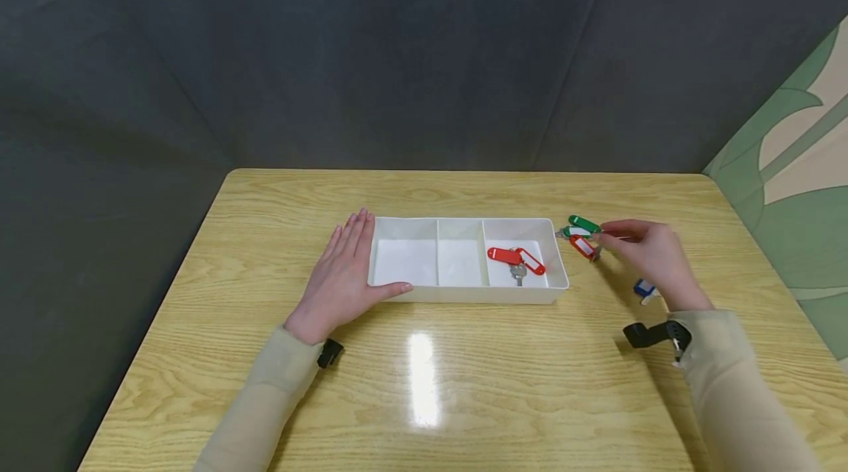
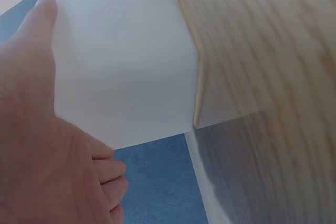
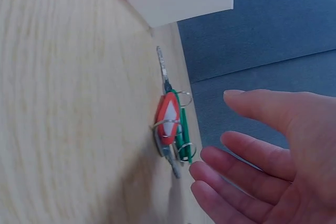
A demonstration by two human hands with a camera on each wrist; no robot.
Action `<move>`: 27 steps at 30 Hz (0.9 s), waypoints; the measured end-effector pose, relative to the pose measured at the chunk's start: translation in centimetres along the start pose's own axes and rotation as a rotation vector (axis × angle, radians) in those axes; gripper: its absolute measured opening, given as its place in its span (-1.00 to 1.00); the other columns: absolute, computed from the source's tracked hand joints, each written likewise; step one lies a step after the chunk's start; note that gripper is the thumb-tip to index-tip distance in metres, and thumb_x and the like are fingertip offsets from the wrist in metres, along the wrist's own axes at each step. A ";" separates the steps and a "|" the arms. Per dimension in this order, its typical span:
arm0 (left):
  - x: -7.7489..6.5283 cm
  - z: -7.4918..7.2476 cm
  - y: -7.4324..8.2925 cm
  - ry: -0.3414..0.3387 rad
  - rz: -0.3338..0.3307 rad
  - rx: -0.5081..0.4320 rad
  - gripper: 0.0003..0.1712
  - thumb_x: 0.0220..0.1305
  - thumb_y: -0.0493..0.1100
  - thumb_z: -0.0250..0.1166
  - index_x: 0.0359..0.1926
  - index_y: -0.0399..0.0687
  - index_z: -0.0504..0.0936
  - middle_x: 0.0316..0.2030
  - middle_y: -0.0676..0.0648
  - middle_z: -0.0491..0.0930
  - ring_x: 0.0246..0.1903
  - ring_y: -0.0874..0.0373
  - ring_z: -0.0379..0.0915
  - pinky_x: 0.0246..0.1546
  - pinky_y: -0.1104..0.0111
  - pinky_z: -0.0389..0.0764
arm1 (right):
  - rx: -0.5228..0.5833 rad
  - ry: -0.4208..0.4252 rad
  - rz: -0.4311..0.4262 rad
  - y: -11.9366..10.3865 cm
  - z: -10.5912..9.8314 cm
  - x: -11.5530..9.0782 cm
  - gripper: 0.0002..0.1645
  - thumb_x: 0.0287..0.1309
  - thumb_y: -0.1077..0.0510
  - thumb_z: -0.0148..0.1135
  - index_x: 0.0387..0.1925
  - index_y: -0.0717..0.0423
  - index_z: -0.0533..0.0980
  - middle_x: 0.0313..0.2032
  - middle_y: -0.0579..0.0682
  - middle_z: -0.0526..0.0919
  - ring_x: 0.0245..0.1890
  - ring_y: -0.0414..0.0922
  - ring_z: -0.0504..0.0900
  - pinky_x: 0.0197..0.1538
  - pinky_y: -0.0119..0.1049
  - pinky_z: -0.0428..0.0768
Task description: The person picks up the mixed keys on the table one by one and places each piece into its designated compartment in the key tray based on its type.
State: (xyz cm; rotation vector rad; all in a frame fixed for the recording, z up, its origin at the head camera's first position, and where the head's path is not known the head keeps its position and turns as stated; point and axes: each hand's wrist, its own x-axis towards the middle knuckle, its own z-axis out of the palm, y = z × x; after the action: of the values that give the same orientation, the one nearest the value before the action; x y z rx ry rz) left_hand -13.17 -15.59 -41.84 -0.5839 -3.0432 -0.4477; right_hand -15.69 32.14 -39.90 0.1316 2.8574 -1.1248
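A white tray [image 1: 464,295] with three compartments lies on the table. My left hand [image 1: 343,273] rests against its left end, fingers straight and thumb along the front wall. In the right compartment sit red key tags [image 1: 505,256] with a silver key [image 1: 519,273]. Just past the tray's right end is a small cluster of keys with green tags [image 1: 584,224] and a red tag [image 1: 581,247]. Beside the cluster hovers my right hand [image 1: 652,258]; in the right wrist view its thumb and fingers [image 3: 247,169] are spread apart, holding nothing, with the red tag [image 3: 168,119] close by.
A blue key tag [image 1: 643,287] with a key lies on the table [image 1: 530,384] under the right wrist. Dark cloth panels [image 1: 397,60] stand behind and left of the table. A green patterned surface [image 1: 808,229] borders its right side.
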 end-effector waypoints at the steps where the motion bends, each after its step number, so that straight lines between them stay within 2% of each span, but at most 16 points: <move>1: 0.0 0.0 0.0 -0.001 -0.001 -0.001 0.48 0.09 0.77 -0.10 0.61 -0.23 -0.28 0.60 -0.19 -0.31 0.56 0.03 -0.48 0.52 0.21 -0.38 | -0.007 0.001 -0.002 0.1 0.1 0.1 -0.28 0.36 -0.26 0.23 0.19 0.27 0.58 0.11 0.29 0.63 -0.01 0.08 0.56 -0.23 -0.43 0.53; 11: 0.0 -0.1 0.0 -0.006 -0.005 0.002 0.48 0.09 0.78 -0.10 0.61 -0.22 -0.29 0.60 -0.18 -0.32 0.56 0.03 -0.49 0.51 0.22 -0.40 | -0.023 -0.012 0.008 1.0 0.8 0.8 -0.29 0.34 -0.24 0.27 0.17 0.28 0.58 0.10 0.32 0.62 -0.02 0.12 0.55 -0.13 -0.27 0.51; 19: 0.0 -0.1 0.0 -0.006 -0.003 0.008 0.48 0.09 0.78 -0.10 0.61 -0.23 -0.29 0.60 -0.18 -0.33 0.56 0.04 -0.50 0.51 0.22 -0.40 | -0.045 -0.016 0.013 1.0 1.3 1.0 -0.31 0.29 -0.24 0.34 0.13 0.25 0.62 0.06 0.29 0.64 -0.05 0.09 0.56 -0.17 -0.29 0.53; 27: 0.0 0.0 0.0 0.000 -0.001 0.004 0.48 0.09 0.77 -0.10 0.61 -0.22 -0.29 0.60 -0.19 -0.31 0.56 0.02 -0.47 0.51 0.22 -0.39 | -0.070 -0.024 0.011 0.7 2.0 1.2 -0.42 0.26 -0.09 0.42 0.10 0.29 0.64 -0.01 0.28 0.67 -0.15 0.05 0.57 -0.29 -0.35 0.56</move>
State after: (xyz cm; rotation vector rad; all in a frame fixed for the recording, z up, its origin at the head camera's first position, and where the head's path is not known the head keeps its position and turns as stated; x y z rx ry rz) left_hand -13.15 -15.63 -41.83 -0.5818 -3.0440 -0.4421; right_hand -16.76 31.35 -42.00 0.1281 2.8668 -1.0154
